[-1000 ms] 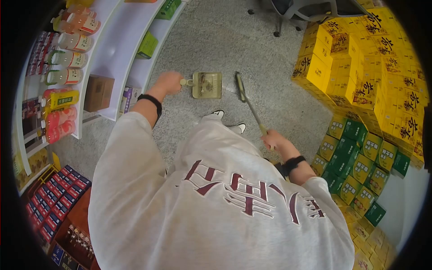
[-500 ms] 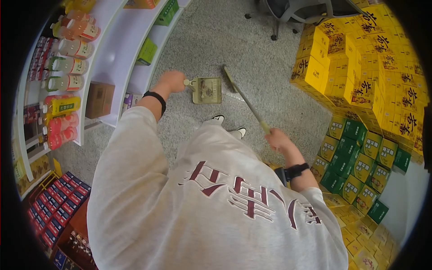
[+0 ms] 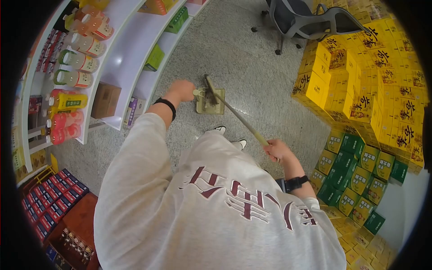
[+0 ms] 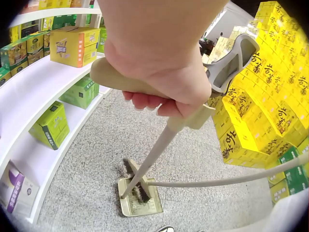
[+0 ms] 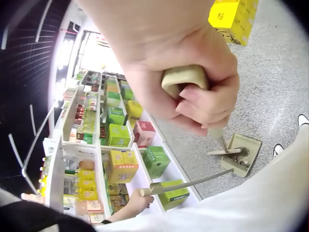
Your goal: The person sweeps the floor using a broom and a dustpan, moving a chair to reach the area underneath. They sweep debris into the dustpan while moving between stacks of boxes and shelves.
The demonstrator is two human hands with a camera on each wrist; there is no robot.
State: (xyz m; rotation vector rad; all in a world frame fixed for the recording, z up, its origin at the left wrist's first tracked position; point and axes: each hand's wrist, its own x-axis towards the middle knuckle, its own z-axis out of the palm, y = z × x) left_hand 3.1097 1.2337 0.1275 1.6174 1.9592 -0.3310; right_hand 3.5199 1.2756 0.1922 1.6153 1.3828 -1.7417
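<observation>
My left hand [image 3: 182, 91] grips the thick end of a long-handled dustpan [image 4: 153, 207]; its fingers curl round the handle in the left wrist view. The olive, see-through pan lies on the floor ahead of my feet, with dark debris [image 5: 236, 160] in it. My right hand [image 3: 278, 150] holds the top of a broom [image 3: 243, 119], fingers wrapped about the hollow handle end [image 5: 186, 79] in the right wrist view. The stick slants forward and left. Its head, with dark bristles [image 4: 143, 194], overlaps the pan.
White shelves [image 3: 130, 74] with bottles and boxes stand at the left. Stacked yellow cartons [image 3: 342, 85] and green cartons [image 3: 351, 144] line the right side. A wheeled office chair [image 3: 306, 22] stands ahead on the right. My shoes [image 3: 219, 129] are just behind the dustpan.
The broom head has swung left from the floor beside the dustpan to over the pan. The dustpan appears slightly lower in the head view; both hands keep their holds.
</observation>
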